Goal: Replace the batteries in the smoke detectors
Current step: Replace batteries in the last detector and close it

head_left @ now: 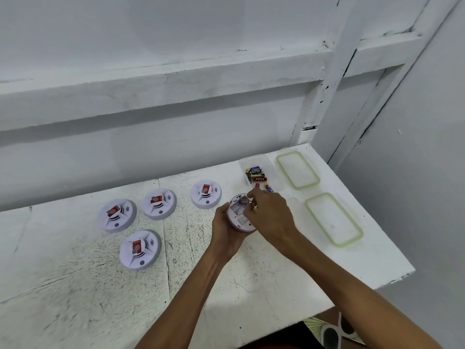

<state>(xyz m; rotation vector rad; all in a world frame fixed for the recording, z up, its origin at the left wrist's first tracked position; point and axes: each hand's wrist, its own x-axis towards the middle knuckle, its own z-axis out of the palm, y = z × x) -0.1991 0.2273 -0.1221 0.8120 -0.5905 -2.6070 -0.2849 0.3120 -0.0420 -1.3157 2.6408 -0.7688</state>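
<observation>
On your scuffed white table point(75, 298), four round white plastic smoke detectors point(117, 215) sit face up at left. Your left hand point(225, 231) cradles a fifth detector point(240, 219), its back open. Your right hand point(270, 212) curls its fingers into the compartment, and you cannot tell whether it grips anything. Beyond, a clear plastic tub point(274, 177) holds jumbled cylindrical batteries point(256, 173); two green-rimmed rectangular lids point(298, 170) lie at right.

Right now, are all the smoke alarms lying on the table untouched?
No: four smoke alarms lie untouched on the table, but the left hand grips the fifth smoke alarm while the right hand reaches into its open back.
</observation>
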